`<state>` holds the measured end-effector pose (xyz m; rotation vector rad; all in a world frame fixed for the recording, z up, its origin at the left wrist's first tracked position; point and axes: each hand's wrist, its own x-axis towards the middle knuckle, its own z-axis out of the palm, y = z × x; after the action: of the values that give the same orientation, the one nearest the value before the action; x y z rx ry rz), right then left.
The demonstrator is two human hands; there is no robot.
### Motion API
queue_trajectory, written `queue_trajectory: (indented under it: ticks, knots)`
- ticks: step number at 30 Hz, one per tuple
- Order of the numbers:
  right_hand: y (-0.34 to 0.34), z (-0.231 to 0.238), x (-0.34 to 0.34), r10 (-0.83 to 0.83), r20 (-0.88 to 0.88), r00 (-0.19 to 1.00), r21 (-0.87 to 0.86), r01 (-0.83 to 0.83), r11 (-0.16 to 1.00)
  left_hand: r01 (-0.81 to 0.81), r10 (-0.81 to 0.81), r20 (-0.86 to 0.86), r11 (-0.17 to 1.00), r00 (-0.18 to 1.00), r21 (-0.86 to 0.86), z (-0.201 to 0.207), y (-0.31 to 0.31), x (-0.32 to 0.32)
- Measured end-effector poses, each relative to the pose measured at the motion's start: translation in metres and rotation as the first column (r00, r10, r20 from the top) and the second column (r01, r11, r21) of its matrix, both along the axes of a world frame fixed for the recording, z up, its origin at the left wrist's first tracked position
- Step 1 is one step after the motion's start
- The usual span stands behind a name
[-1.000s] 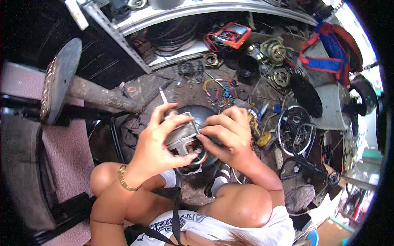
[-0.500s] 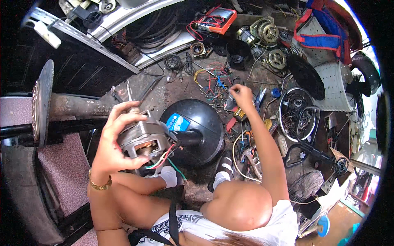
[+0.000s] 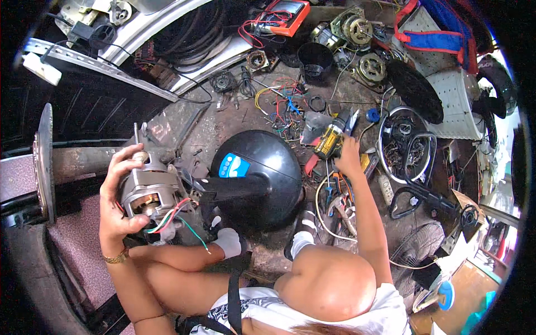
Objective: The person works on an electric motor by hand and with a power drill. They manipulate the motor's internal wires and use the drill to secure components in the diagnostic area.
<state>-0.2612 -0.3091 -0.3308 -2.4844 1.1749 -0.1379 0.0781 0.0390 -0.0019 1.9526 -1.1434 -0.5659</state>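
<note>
A grey metal fan motor (image 3: 151,187) is held up by my left hand (image 3: 120,190), fingers over its top and thumb below. Its shaft points upward, and copper windings show through an opening. Red, white and green wires (image 3: 178,215) hang from its lower right. Beside the motor is a round black fan base (image 3: 262,151) with a blue label and a black post. My right hand (image 3: 350,156) reaches down beside a yellow and black power drill (image 3: 330,139) and a blue-and-silver tool (image 3: 352,121). Its fingertips are partly hidden, so a grip cannot be made out.
Loose coloured wires (image 3: 287,106) lie beyond the base, with several bare motors (image 3: 357,28) farther back. An orange multimeter (image 3: 290,17) lies at the back. A wheel-like ring (image 3: 382,151) and a fan cage (image 3: 421,243) are on the right. Pliers and a hammer (image 3: 341,212) lie near my foot.
My right hand has moved from over the loose wires down and right to beside the drill. My left hand has carried the motor left and slightly lower. The view has shifted a little.
</note>
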Motion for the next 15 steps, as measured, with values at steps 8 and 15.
queue_trajectory:
  ticks: [8,15]
  knots:
    - [0.002,-0.002,0.006,-0.052,-0.163,0.985,-0.008,0.051,0.999,0.008,-0.009,0.039,1.000,0.999,0.024,0.001,-0.010,-0.005]
    - [0.030,0.050,-0.026,0.029,0.050,0.998,0.056,-0.032,0.998,0.009,-0.007,-0.040,0.999,0.999,0.043,0.003,-0.015,-0.010]
